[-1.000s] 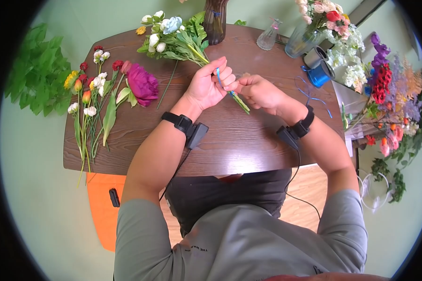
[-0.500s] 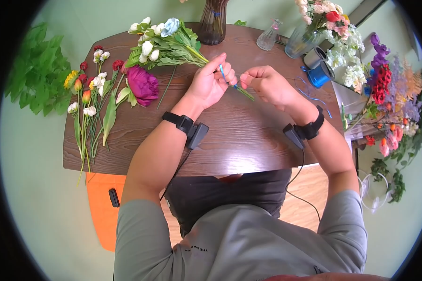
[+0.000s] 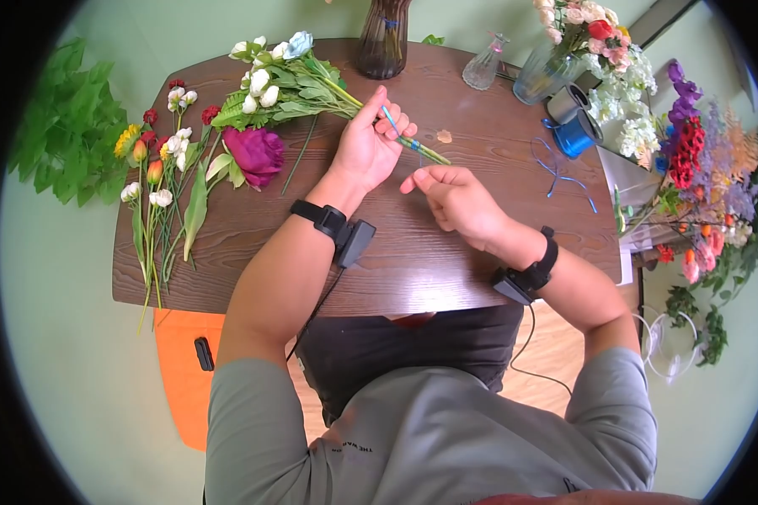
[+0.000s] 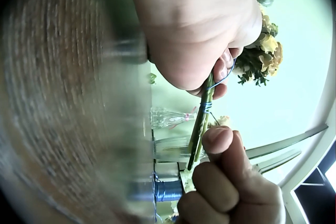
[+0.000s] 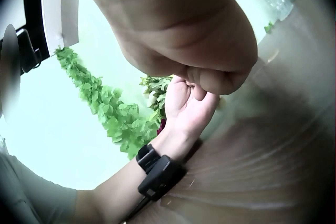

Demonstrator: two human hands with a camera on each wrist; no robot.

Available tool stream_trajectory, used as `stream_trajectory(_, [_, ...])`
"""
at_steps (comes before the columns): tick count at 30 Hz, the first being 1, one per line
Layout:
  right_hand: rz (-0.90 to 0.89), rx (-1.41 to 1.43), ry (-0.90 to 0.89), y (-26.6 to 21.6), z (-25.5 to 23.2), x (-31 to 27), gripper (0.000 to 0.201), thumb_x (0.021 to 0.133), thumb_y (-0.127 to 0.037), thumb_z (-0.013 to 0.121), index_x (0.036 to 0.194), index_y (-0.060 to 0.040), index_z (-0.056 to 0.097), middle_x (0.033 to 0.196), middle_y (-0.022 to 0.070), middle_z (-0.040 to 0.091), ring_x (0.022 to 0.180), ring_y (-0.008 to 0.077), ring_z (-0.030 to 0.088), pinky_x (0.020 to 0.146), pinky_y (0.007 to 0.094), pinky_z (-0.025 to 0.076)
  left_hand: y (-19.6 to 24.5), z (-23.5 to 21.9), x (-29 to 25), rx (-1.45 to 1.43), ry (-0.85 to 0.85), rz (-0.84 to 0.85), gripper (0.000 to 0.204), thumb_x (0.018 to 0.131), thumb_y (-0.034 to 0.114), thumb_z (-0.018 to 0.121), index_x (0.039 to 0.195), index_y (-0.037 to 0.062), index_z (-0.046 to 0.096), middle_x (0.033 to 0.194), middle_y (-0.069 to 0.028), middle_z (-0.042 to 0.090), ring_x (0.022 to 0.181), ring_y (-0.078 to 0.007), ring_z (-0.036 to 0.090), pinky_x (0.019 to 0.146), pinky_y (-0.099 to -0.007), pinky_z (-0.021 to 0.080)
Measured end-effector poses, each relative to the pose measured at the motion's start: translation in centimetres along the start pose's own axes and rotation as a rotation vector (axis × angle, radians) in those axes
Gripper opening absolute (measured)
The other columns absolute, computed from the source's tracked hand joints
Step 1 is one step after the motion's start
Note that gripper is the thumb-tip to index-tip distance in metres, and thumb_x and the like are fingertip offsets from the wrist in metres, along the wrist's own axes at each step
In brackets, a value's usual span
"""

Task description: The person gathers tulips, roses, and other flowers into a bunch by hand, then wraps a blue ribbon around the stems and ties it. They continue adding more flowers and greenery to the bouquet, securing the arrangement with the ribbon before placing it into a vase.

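The left hand [image 3: 369, 150] grips the green stems [image 3: 429, 153] of a bouquet with white blooms [image 3: 259, 84] and a pale blue one, its heads pointing up and left. Blue wire [image 4: 206, 107] is wound round the stems just below that hand, and a loop of it crosses the fingers. Below the stem ends, the right hand [image 3: 463, 204] pinches the wire's thin free end between thumb and forefinger; in the left wrist view the end runs from the binding to the fingertips [image 4: 217, 139]. The right wrist view hides the pinch behind the hand.
Loose flowers [image 3: 156, 172] and a purple bloom [image 3: 256, 156] lie at the table's left. A dark vase [image 3: 383, 42], a small glass bottle [image 3: 482, 67] and a blue wire spool [image 3: 574, 135] stand along the back and right. More flowers [image 3: 686, 151] fill the right side.
The right hand has moved away from the stems, down toward the person, drawing the wire end out. The left hand has tilted the bouquet, its blooms shifting left and its stem ends rising.
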State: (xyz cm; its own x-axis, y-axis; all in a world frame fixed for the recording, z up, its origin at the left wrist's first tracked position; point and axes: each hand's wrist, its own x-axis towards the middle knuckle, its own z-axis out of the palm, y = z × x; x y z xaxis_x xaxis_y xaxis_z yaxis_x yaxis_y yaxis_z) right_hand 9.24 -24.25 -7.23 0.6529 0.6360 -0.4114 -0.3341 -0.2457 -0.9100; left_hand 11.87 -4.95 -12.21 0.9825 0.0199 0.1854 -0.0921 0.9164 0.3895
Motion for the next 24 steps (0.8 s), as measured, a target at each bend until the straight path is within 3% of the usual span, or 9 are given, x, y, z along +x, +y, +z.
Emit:
stream_trajectory(2, [0.014, 0.041, -0.027, 0.7, 0.1, 0.3, 0.028, 0.113, -0.024, 0.050, 0.114, -0.0021, 0.067, 0.061, -0.0109, 0.037, 0.048, 0.0019, 0.026, 0.042, 0.0247, 0.019, 0.1, 0.0, -0.1, -0.046, -0.016, -0.003, 0.040, 0.111, 0.028, 0.051, 0.074, 0.0167, 0.043, 0.063, 0.0047, 0.029, 0.061, -0.0112, 0.032, 0.072, -0.0307, 0.036])
stream_trajectory(11, [0.155, 0.169, -0.198, 0.9, -2.1, 1.6, 0.031, 0.113, -0.026, 0.051, 0.117, -0.0004, 0.067, 0.062, -0.0102, 0.032, 0.051, 0.0039, 0.026, 0.046, 0.0246, 0.022, 0.5, -0.5, -0.1, -0.179, -0.137, -0.076, 0.041, 0.112, 0.027, 0.049, 0.073, 0.0161, 0.041, 0.063, 0.0043, 0.026, 0.060, -0.0115, 0.027, 0.067, -0.0297, 0.033])
stream_trajectory(21, [-0.052, -0.176, -0.201, -1.9, -6.1, 3.9, 0.030, 0.109, -0.030, 0.058, 0.107, -0.0039, 0.073, 0.065, -0.0101, 0.041, 0.052, 0.0034, 0.030, 0.047, 0.0233, 0.024, 0.6, -0.2, -0.4, -0.200, -0.208, -0.158, 0.042, 0.112, 0.025, 0.048, 0.072, 0.0157, 0.038, 0.066, 0.0039, 0.024, 0.061, -0.0115, 0.027, 0.064, -0.0287, 0.032])
stream_trajectory(24, [-0.157, -0.344, -0.094, -2.6, -5.2, 4.0, 0.030, 0.109, -0.031, 0.058, 0.107, -0.0052, 0.074, 0.067, -0.0092, 0.047, 0.053, 0.0045, 0.035, 0.049, 0.0232, 0.028, 0.6, 0.1, -0.4, -0.139, -0.171, -0.125, 0.040, 0.111, 0.026, 0.050, 0.073, 0.0151, 0.044, 0.070, 0.0023, 0.039, 0.061, -0.0111, 0.031, 0.065, -0.0282, 0.034])
